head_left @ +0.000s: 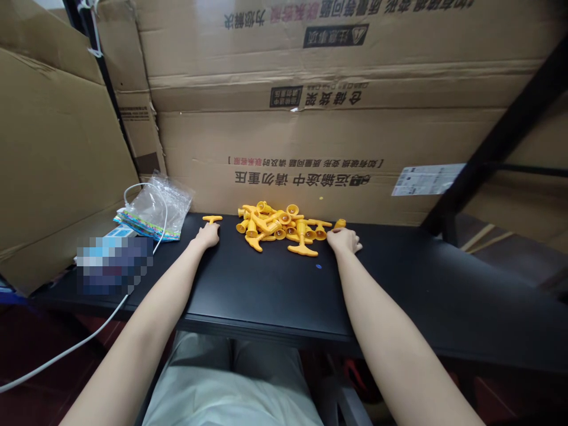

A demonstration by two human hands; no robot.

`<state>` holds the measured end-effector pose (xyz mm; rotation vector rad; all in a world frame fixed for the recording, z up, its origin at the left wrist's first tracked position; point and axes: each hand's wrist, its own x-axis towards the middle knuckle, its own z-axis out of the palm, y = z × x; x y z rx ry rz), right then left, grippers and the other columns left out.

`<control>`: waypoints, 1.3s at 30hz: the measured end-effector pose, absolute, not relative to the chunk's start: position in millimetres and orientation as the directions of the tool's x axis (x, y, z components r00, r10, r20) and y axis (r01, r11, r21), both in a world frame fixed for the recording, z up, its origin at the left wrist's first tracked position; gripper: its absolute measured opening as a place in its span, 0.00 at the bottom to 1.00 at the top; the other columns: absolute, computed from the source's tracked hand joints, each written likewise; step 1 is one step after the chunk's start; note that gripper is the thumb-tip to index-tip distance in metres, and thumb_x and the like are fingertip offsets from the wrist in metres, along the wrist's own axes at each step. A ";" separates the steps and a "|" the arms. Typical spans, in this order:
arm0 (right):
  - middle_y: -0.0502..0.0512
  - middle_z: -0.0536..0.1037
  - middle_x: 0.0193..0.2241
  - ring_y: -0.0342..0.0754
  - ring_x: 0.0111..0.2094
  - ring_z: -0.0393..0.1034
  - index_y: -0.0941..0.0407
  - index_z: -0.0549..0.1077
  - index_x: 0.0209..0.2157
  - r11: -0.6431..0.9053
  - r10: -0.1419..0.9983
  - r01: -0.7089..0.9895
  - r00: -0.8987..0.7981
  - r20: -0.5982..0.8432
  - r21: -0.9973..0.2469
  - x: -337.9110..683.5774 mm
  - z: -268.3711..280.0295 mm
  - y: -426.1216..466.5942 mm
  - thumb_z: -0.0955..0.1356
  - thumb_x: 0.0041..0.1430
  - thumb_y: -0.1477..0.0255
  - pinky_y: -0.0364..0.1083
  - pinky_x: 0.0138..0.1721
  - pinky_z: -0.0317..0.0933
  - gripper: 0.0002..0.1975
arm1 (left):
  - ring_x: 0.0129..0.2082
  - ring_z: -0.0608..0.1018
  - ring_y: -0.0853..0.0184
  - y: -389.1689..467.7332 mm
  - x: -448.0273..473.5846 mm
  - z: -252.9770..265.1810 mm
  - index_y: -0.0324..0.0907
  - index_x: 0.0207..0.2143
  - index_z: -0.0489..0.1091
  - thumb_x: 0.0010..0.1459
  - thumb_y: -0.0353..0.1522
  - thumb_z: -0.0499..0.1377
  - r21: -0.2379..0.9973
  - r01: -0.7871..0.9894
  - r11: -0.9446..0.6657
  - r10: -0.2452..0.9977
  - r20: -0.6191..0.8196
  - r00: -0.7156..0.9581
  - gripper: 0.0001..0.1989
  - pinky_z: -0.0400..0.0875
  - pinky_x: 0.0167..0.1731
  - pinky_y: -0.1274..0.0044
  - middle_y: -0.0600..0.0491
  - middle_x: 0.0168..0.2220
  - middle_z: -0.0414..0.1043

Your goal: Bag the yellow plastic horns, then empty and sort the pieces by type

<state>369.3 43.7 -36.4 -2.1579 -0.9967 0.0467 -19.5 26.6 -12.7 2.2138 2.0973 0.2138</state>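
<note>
On the black tabletop lies a heap of yellow plastic pieces (266,225), some T-shaped handles and some with round bell-like cups. Left of the heap, my left hand (207,236) is closed around a yellow T-handle (212,219); its crossbar shows beyond the fingers and the rest is hidden. My right hand (345,241) is at the heap's right side with curled fingers. A yellow cup-shaped piece (339,223) sticks out past them, apparently gripped, though the fingertips are mostly hidden. One T-handle (302,239) lies at the heap's front edge.
A cardboard sheet (284,136) with printed text stands behind the black table (257,290). At the left are a clear plastic bag (166,204), a blurred-out item (113,263), a white cable (106,325) and another cardboard panel (53,165). A black post (492,112) slants at the right.
</note>
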 end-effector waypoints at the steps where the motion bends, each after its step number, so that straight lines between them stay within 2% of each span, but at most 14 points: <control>1: 0.61 0.71 0.43 0.57 0.50 0.62 0.55 0.74 0.33 -0.409 0.669 0.646 0.692 0.269 -0.645 369.8 -36.9 43.9 0.66 0.48 0.74 0.59 0.52 0.53 0.08 | 0.58 0.66 0.56 30.7 -22.6 -12.7 0.42 0.57 0.62 0.53 0.23 0.50 0.155 0.987 -0.051 0.998 0.030 0.047 0.28 0.62 0.55 0.63 0.41 0.57 0.64; 5: 0.60 0.72 0.44 0.57 0.51 0.62 0.54 0.75 0.35 -0.413 0.680 0.651 0.685 0.259 -0.637 370.7 -36.4 44.2 0.66 0.48 0.73 0.60 0.53 0.52 0.10 | 0.57 0.69 0.59 48.5 -40.7 -13.2 0.44 0.57 0.62 0.54 0.23 0.49 0.137 0.990 -0.042 0.999 0.021 0.039 0.27 0.64 0.54 0.69 0.43 0.57 0.65; 15: 0.60 0.72 0.45 0.56 0.51 0.62 0.53 0.76 0.37 -0.446 0.693 0.655 0.684 0.227 -0.610 370.6 -35.1 43.1 0.66 0.50 0.71 0.58 0.53 0.51 0.11 | 0.56 0.70 0.63 71.4 -84.5 -13.2 0.39 0.59 0.61 0.53 0.22 0.49 0.138 0.990 0.021 0.999 0.025 -0.025 0.29 0.63 0.55 0.77 0.45 0.58 0.65; 23: 0.61 0.70 0.50 0.57 0.54 0.60 0.54 0.75 0.41 -0.459 0.714 0.658 0.673 0.192 -0.597 369.4 -32.7 39.3 0.64 0.53 0.70 0.57 0.55 0.50 0.14 | 0.54 0.72 0.60 75.4 -93.8 -13.8 0.40 0.56 0.65 0.49 0.23 0.54 0.168 0.986 0.011 0.998 0.059 -0.021 0.29 0.65 0.54 0.75 0.45 0.55 0.68; 28: 0.60 0.71 0.49 0.58 0.54 0.61 0.53 0.75 0.39 -0.452 0.708 0.658 0.675 0.207 -0.602 369.6 -32.9 40.3 0.64 0.52 0.71 0.58 0.54 0.51 0.12 | 0.54 0.72 0.59 76.2 -96.2 -14.8 0.43 0.55 0.67 0.48 0.26 0.57 0.185 0.983 -0.001 0.997 0.074 -0.013 0.28 0.65 0.54 0.74 0.46 0.54 0.70; 39: 0.62 0.70 0.50 0.56 0.55 0.59 0.54 0.75 0.42 -0.467 0.719 0.669 0.668 0.192 -0.578 366.3 -29.6 35.7 0.64 0.54 0.71 0.56 0.55 0.50 0.15 | 0.54 0.72 0.60 78.0 -92.3 -10.6 0.40 0.52 0.69 0.47 0.24 0.55 0.172 0.985 -0.011 0.996 0.085 -0.004 0.27 0.63 0.56 0.74 0.45 0.52 0.71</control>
